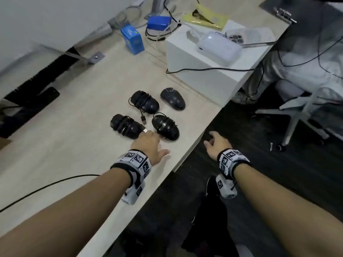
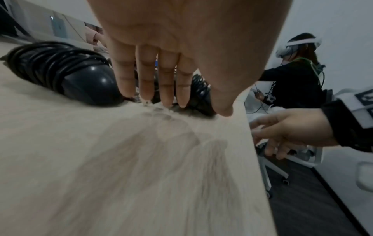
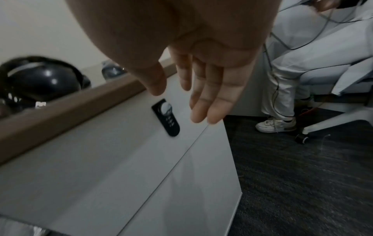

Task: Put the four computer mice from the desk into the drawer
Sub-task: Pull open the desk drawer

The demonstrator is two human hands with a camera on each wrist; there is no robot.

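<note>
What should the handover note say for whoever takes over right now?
Left hand: open, fingers straight, tips on the desk between the two near mice, holding nothing.
Right hand: open, empty, off the desk edge in front of the drawer front.
Mice: all four on the desk, near-left, near-right, far-left, far-right; three are cable-wrapped.
Done: nothing stowed; the drawer looks closed.
Left: open the drawer, move all four mice in.

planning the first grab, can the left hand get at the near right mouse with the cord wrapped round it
Probably yes. The left hand is open over the desk, fingertips beside the near right mouse. Nothing lies between them; the near left mouse sits to the other side.
</note>
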